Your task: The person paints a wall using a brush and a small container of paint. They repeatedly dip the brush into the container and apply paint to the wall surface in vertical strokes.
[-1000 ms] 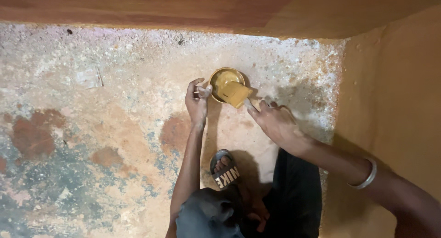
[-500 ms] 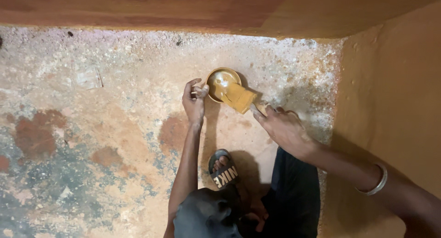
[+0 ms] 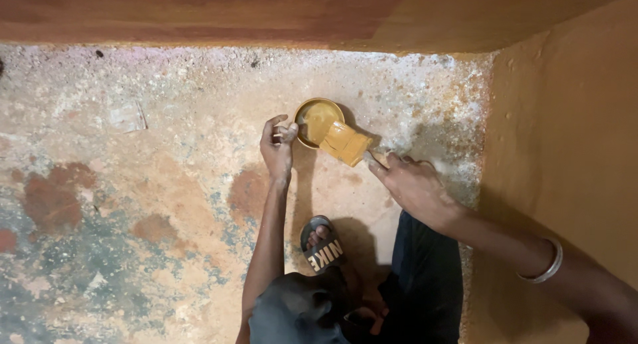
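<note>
My right grip [image 3: 415, 184] is closed on the paintbrush [image 3: 345, 143], bristles over the yellow paint tin [image 3: 318, 120] at its 4 o'clock rim; my left grip [image 3: 277, 148] pinches the tin's 9 o'clock edge, steadying it on the floor [image 3: 166, 204].

Rough floor in a painted corner.
You looked down on a mottled concrete floor [image 3: 133, 204], grey and rust-stained; a reddish-brown wall [image 3: 199, 12] ran along the top edge, an ochre wall [image 3: 565, 118] filled the right.

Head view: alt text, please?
A right hand holds a wide yellow-coated paintbrush over a small round tin of yellow paint, which the left hand steadies on a mottled concrete floor beside an ochre wall.
</note>
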